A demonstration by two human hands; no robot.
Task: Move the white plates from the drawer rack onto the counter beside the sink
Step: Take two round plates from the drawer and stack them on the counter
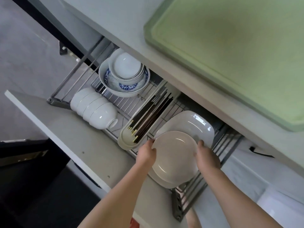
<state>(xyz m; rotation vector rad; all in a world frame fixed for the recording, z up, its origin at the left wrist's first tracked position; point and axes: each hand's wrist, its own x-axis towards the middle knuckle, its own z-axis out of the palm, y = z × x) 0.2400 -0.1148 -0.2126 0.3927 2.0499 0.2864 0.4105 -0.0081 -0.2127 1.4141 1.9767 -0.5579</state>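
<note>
A stack of round white plates (175, 155) sits at the near right end of the pulled-out wire drawer rack (118, 102). My left hand (145, 153) grips the stack's left rim and my right hand (207, 157) grips its right rim. Behind the stack a larger white rectangular plate (189, 123) leans in the rack. The pale counter (164, 51) runs above the drawer. No sink is in view.
A green cutting board (238, 51) covers the counter's right part. In the rack lie a tray of dark chopsticks (146, 119), a row of white bowls (95, 109) on their sides, and stacked blue-and-white bowls (125, 76). The drawer front (69, 137) juts out at left.
</note>
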